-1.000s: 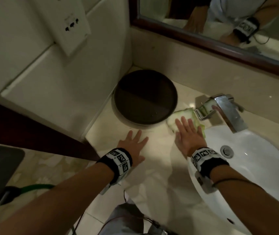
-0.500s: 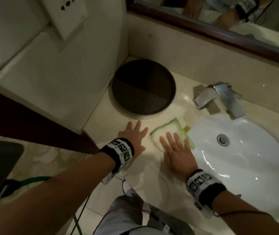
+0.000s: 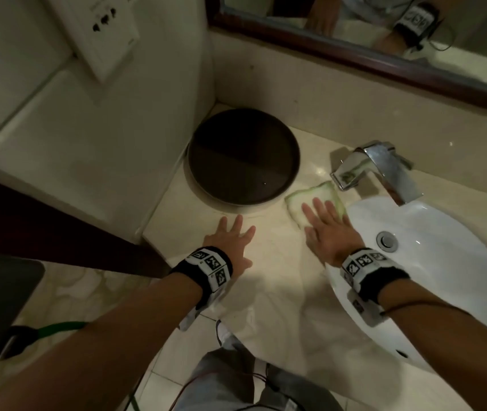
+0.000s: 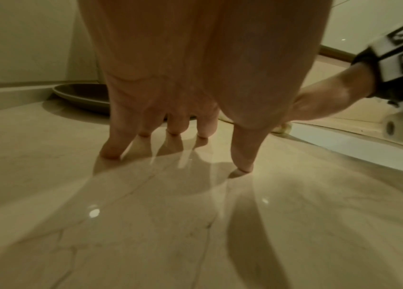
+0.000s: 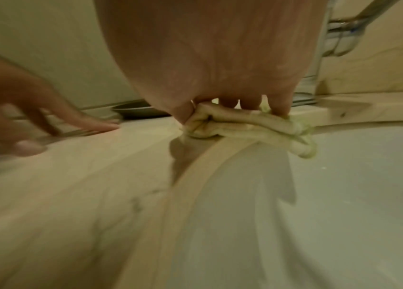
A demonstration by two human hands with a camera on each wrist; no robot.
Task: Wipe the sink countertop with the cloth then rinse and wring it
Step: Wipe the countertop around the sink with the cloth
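The right hand (image 5: 210, 58) is seen from behind the palm, its fingers (image 5: 281, 106) laid straight down onto the cloth (image 5: 247, 128). The cloth, pale with a green edge, is bunched in folds under the fingertips and is pressed where the countertop (image 5: 71, 185) meets the white sink (image 5: 344, 195); one end is seen hanging over the sink rim. The left hand (image 5: 34, 117) is spread flat on the countertop at the left, blurred, apart from the cloth. A dark round tray (image 5: 133, 111) is partly seen behind, near the wall. A chrome faucet (image 5: 339, 39) is seen at the upper right, beyond the fingers
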